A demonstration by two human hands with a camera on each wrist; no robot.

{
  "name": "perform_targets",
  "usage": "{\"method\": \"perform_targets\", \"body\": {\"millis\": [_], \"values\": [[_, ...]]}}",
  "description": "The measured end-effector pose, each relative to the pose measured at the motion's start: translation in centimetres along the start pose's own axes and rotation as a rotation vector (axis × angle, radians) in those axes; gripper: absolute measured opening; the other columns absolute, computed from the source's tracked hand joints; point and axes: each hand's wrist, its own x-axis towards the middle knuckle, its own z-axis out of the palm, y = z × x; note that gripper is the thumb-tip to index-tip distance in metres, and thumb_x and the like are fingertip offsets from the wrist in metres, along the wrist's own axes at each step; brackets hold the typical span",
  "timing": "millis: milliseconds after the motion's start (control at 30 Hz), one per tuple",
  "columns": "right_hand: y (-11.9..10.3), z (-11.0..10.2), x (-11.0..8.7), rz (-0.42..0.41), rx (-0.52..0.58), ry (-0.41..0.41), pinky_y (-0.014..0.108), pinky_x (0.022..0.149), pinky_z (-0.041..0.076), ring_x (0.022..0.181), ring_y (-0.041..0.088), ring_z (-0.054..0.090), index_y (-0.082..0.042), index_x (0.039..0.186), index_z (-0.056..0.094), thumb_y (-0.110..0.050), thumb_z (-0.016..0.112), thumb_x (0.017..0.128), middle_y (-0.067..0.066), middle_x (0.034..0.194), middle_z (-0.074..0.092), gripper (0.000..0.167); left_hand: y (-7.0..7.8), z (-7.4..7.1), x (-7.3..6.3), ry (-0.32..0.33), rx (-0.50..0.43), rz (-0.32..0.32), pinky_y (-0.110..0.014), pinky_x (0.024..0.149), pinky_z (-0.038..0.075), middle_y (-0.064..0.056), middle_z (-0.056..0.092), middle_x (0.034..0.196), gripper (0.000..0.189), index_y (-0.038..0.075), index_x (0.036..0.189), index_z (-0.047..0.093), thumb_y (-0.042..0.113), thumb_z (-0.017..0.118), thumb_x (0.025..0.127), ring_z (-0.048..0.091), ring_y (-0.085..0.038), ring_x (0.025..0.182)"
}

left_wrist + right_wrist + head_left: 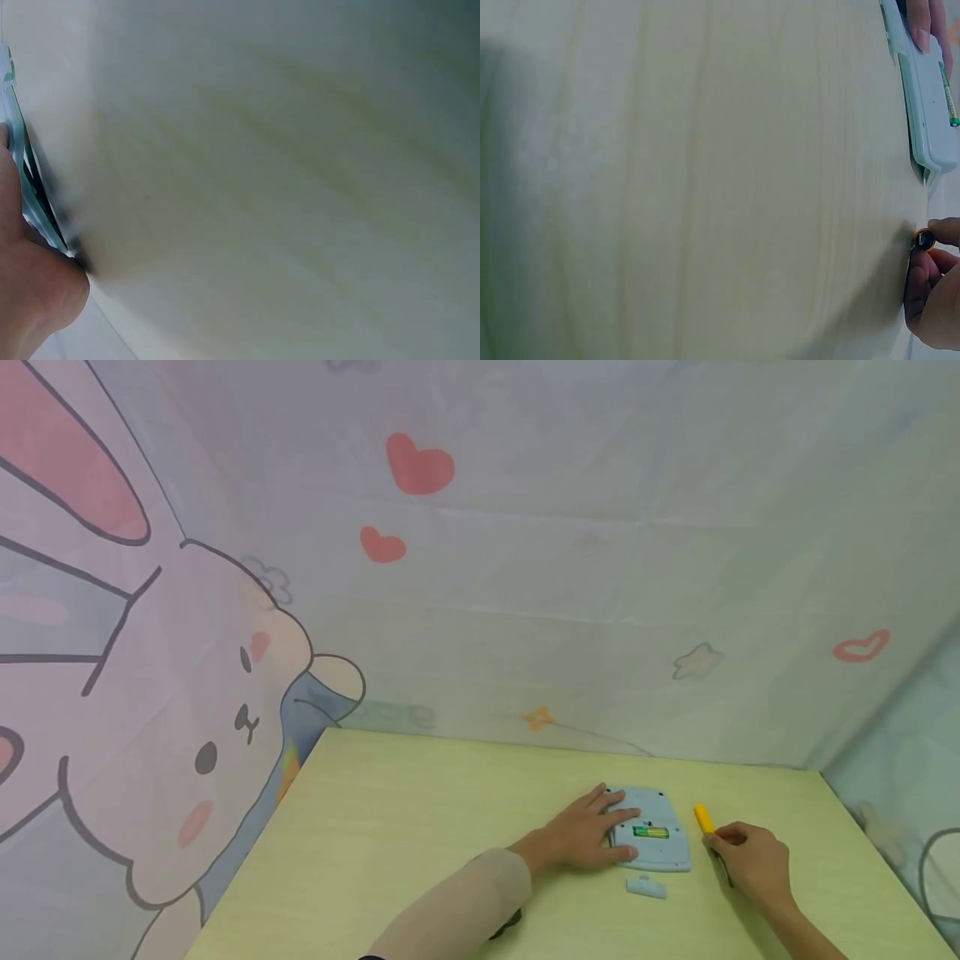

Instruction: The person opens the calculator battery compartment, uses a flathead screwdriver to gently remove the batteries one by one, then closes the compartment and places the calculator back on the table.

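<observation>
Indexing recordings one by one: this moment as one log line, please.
left grip: rests on blue device | right grip: pinches yellow tool | battery: in device | cover: off, on table

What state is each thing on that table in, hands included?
Pale blue device: battery side up, uncovered
Green battery: exposed, sitting in the device
Small blue piece: loose, lying beside the device
Yellow-ended tool: held, not touching the device
Left hand: fingers spread on the device
Right hand: pinching the tool
</observation>
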Motion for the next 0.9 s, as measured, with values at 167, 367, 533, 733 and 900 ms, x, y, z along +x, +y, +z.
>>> {"method": "perform_targets", "body": {"millis": [167,367,533,733,900], "values": [[0.0,0.1,0.1,0.012,0.007,0.0,0.039,0.068,0.049,0.079,0.029,0.067,0.007,0.101,0.076,-0.021,0.079,0.096,0.007,0.081,0.074,0.029,0.1,-0.2,-0.2,0.0,0.0,-0.002,-0.04,0.13,0.018,0.002,0.021,0.176,0.07,0.038,0.169,0.029,0.071,0.033,0.107,0.012,-0.029,0.163],[-0.2,0.1,0.0,0.025,0.013,0.003,0.036,0.064,0.049,0.079,0.029,0.068,0.008,0.104,0.075,-0.021,0.077,0.096,0.009,0.083,0.074,0.031,0.2,-0.4,-0.2,-0.003,0.005,-0.001,-0.04,0.13,0.018,0.002,0.021,0.176,0.07,0.037,0.169,0.028,0.07,0.032,0.107,0.012,-0.029,0.163],[-0.5,-0.3,-0.1,0.034,0.01,-0.003,0.038,0.067,0.052,0.086,0.034,0.067,0.011,0.11,0.07,-0.021,0.075,0.097,0.018,0.093,0.073,0.035,0.2,-0.2,-0.1,-0.006,0.009,-0.005,-0.039,0.13,0.017,0.002,0.02,0.176,0.07,0.038,0.169,0.027,0.071,0.031,0.107,0.011,-0.029,0.163],[-1.4,-0.8,-0.4,-0.036,-0.013,-0.014,0.051,0.077,0.057,0.095,0.039,0.067,0.013,0.116,0.068,-0.021,0.073,0.099,0.027,0.105,0.071,0.038,0.3,-0.3,-0.1,-0.006,0.008,-0.009,-0.04,0.13,0.018,0.002,0.02,0.176,0.07,0.038,0.169,0.028,0.07,0.032,0.107,0.012,-0.029,0.163],[-2.5,-0.8,-1.0,-0.113,0.0,-0.009,0.05,0.078,0.059,0.095,0.038,0.067,0.012,0.114,0.069,-0.019,0.075,0.099,0.026,0.105,0.071,0.036,0.3,-0.3,-0.2,-0.006,0.002,-0.014,-0.04,0.13,0.018,0.003,0.02,0.176,0.07,0.038,0.169,0.027,0.071,0.033,0.107,0.012,-0.029,0.163]]}}
